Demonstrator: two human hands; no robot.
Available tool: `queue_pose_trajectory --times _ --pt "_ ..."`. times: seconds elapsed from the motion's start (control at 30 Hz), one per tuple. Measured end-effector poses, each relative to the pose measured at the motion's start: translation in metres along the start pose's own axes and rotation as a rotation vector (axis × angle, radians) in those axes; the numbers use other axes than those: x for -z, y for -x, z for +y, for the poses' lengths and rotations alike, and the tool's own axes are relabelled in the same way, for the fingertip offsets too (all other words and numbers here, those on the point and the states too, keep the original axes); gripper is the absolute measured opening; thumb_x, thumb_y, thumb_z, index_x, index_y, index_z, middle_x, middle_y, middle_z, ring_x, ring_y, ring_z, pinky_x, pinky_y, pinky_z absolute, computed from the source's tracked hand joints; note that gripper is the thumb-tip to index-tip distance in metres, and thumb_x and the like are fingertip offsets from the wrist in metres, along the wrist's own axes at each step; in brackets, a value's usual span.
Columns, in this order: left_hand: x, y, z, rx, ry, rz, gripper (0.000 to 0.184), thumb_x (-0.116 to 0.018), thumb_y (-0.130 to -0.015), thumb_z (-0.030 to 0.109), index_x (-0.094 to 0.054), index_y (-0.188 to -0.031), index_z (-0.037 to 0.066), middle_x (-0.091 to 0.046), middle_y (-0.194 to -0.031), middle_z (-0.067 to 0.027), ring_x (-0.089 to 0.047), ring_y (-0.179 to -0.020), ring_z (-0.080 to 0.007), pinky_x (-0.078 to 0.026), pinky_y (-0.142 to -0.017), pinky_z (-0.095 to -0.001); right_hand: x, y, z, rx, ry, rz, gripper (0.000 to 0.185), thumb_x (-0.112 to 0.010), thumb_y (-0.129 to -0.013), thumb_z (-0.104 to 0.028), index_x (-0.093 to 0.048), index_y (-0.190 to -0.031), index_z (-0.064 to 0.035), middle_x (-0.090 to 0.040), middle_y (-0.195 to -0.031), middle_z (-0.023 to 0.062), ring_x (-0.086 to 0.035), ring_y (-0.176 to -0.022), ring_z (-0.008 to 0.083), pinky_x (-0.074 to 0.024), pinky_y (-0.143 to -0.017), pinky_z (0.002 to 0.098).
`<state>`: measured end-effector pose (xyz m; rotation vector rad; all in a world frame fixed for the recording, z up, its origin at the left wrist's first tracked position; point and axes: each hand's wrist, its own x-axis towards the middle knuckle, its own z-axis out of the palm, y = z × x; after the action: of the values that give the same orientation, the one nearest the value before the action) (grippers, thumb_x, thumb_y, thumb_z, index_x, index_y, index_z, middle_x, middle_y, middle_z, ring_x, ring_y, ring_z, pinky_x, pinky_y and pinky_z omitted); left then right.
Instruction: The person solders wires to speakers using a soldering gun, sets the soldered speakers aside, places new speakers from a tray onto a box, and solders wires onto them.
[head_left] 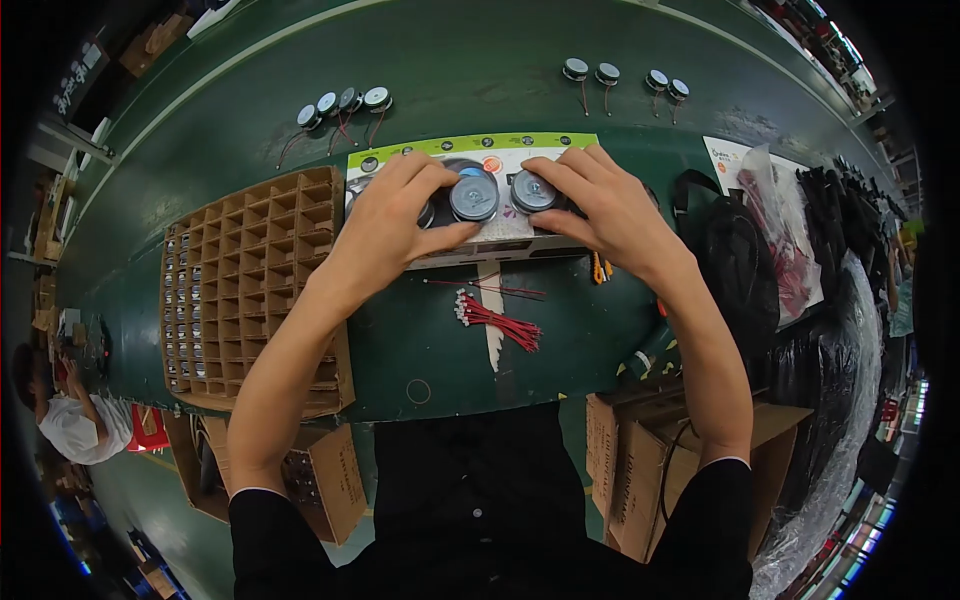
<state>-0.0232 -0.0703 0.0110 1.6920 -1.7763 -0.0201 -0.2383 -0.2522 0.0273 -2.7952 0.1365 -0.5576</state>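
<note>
Two round grey metal parts rest on a printed box with a green edge. My left hand has its thumb and fingers around the left grey round part; another round part shows partly under that palm. With fingers and thumb at its right side, my right hand grips the right grey round part. A narrow gap separates the two parts. Nearer to me, a bundle of red wires with white connectors lies on the green table.
A cardboard divider tray stands at the left, its left columns filled. Round parts with wires and more sit farther back. Black bags and plastic wrap lie right. Open cartons stand below the table edge. Another person is far left.
</note>
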Motion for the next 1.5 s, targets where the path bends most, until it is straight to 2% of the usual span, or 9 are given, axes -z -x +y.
queue_pose_trajectory --times 0.33,0.57,0.8,0.97,1.03,1.17,1.33,1.4,1.5 --pt "0.01 -0.025 0.021 -0.044 -0.183 -0.025 0.067 -0.078 -0.081 0.043 -0.058 -0.134 0.006 -0.057 -0.134 -0.0151 -0.054 -0.121 -0.0314 -0.038 -0.104 -0.041 0.065 0.028 0.016 -0.388 -0.44 -0.125 0.053 -0.069 -0.095 -0.023 -0.054 -0.143 -0.0075 -0.058 -0.125 0.0104 -0.057 -0.106 0.0203 -0.0476 -0.094 0.0336" --pt "-0.019 -0.047 0.036 -0.042 -0.089 -0.223 0.051 -0.08 -0.081 0.03 -0.066 -0.124 0.006 -0.068 -0.115 -0.0117 -0.06 -0.11 -0.0278 -0.039 -0.101 -0.0395 0.041 0.019 0.019 -0.121 -0.285 -0.188 0.053 -0.072 -0.085 -0.007 -0.058 -0.136 -0.0044 -0.06 -0.126 0.0159 -0.057 -0.117 0.0344 -0.048 -0.099 0.0395" --pt "-0.032 -0.044 0.04 -0.14 -0.106 0.06 0.044 -0.08 -0.08 0.028 -0.067 -0.115 0.005 -0.066 -0.112 -0.0125 -0.061 -0.106 -0.0307 -0.042 -0.095 -0.0421 0.059 0.007 0.004 -0.044 -0.204 0.111 0.048 -0.071 -0.088 -0.013 -0.06 -0.135 -0.0065 -0.06 -0.134 0.0139 -0.06 -0.119 0.0272 -0.0477 -0.1 0.0359" --pt "-0.028 -0.024 0.075 -0.278 0.134 -0.11 0.032 -0.075 -0.083 0.016 -0.062 -0.109 0.004 -0.062 -0.1 -0.0132 -0.062 -0.095 -0.0342 -0.05 -0.084 -0.0419 0.078 0.021 -0.074 -0.59 -0.503 0.888 0.023 -0.069 -0.095 -0.019 -0.067 -0.106 0.0007 -0.07 -0.097 0.0048 -0.061 -0.078 0.0074 -0.0485 -0.071 0.023" --pt "-0.032 0.012 0.083 -0.264 0.087 -0.47 0.029 -0.071 -0.086 0.017 -0.062 -0.109 0.004 -0.061 -0.103 -0.0133 -0.062 -0.096 -0.0331 -0.05 -0.085 -0.0424 0.045 0.064 -0.087 -0.899 -0.272 0.916 0.028 -0.069 -0.095 -0.027 -0.066 -0.104 -0.0005 -0.068 -0.099 0.0084 -0.064 -0.083 0.0148 -0.0505 -0.074 0.0297" --pt "-0.065 0.061 0.05 -0.406 -0.24 -0.389 0.031 -0.074 -0.078 0.018 -0.061 -0.101 0.002 -0.058 -0.105 -0.0132 -0.06 -0.099 -0.0304 -0.05 -0.087 -0.0409 -0.002 0.141 -0.09 -1.535 0.151 0.307 0.055 -0.073 -0.088 -0.045 -0.059 -0.116 -0.0006 -0.064 -0.114 0.0202 -0.063 -0.105 0.0398 -0.0496 -0.089 0.0491" --pt "-0.06 0.062 0.05 -0.461 -0.163 -0.437 0.023 -0.068 -0.08 0.011 -0.057 -0.097 0.002 -0.059 -0.097 -0.0154 -0.062 -0.095 -0.0334 -0.051 -0.084 -0.042 -0.04 0.161 -0.068 -1.589 0.147 0.555 0.063 -0.076 -0.079 -0.042 -0.055 -0.122 0.0002 -0.063 -0.118 0.0209 -0.063 -0.109 0.0369 -0.0493 -0.091 0.0455" --pt "-0.042 0.056 0.054 -0.254 0.083 -0.551 0.024 -0.064 -0.083 0.007 -0.053 -0.103 0.0 -0.059 -0.095 -0.0191 -0.061 -0.094 -0.037 -0.05 -0.085 -0.0435 -0.046 0.16 -0.078 -1.615 0.181 0.484 0.065 -0.076 -0.079 -0.042 -0.056 -0.124 0.0012 -0.062 -0.122 0.0214 -0.062 -0.11 0.0381 -0.0488 -0.094 0.0473" --pt "-0.031 0.065 0.072 0.073 0.563 -0.227 0.023 -0.054 -0.091 0.004 -0.047 -0.112 0.0 -0.056 -0.094 -0.0233 -0.059 -0.093 -0.0399 -0.048 -0.083 -0.0457 -0.051 0.172 -0.072 -1.619 0.182 0.446 0.068 -0.077 -0.079 -0.035 -0.053 -0.129 0.0027 -0.062 -0.117 0.0219 -0.064 -0.104 0.0363 -0.0504 -0.091 0.0455"
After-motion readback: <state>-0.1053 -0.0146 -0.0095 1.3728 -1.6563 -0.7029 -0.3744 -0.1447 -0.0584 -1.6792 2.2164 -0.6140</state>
